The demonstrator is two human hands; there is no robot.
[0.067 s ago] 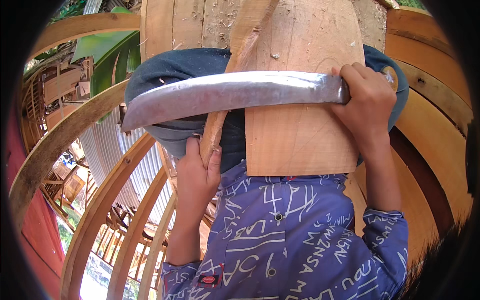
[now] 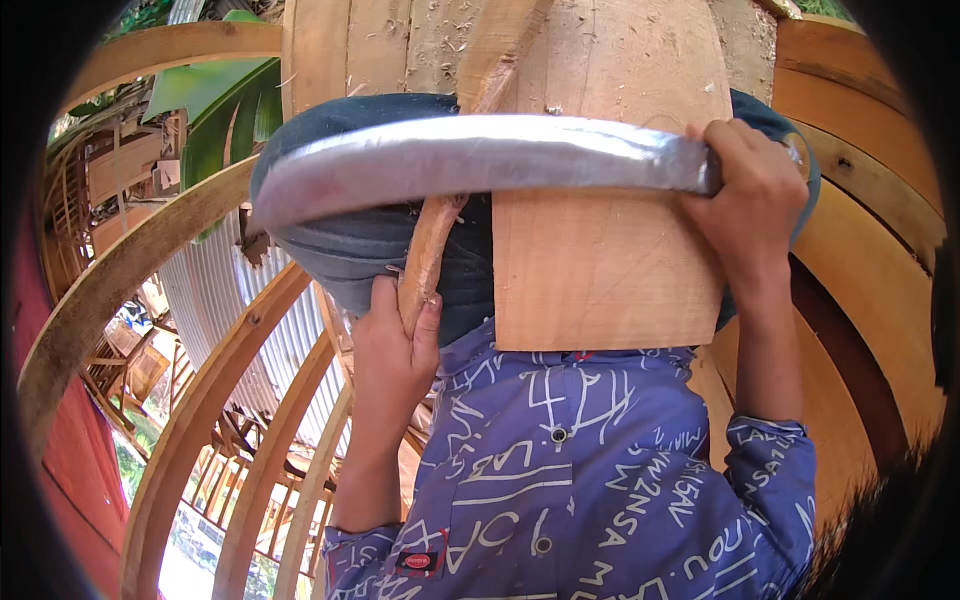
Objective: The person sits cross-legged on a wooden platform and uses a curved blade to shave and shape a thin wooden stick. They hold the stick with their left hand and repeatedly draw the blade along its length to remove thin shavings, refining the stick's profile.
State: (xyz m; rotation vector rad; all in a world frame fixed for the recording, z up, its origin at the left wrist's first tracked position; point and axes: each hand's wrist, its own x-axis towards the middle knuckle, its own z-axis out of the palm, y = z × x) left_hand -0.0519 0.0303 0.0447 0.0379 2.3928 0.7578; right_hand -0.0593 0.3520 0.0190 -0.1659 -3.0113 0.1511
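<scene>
My left hand (image 2: 398,335) is closed round the near end of a long narrow strip of wood (image 2: 427,252), which slants away to the far right beside a wide plank. My right hand (image 2: 752,190) grips a machete (image 2: 450,158) at its handle end; the fingers hide the handle. Its broad curved blade points left and crosses over the strip and the wide plank (image 2: 605,285). The blade is slightly blurred toward the tip. Whether its edge touches the strip cannot be made out. The plank lies lengthwise across my lap, its near end against my shirt.
Curved wooden ribs (image 2: 205,425) rise on the left, and wide boards (image 2: 860,250) curve round on the right. Wood shavings lie on the boards (image 2: 375,50) ahead. Beyond the ribs are corrugated metal sheets (image 2: 215,310) and a large green leaf (image 2: 225,100).
My right hand and the machete have moved a little away from me and slightly to the right. The left hand and the strip stay nearly where they were.
</scene>
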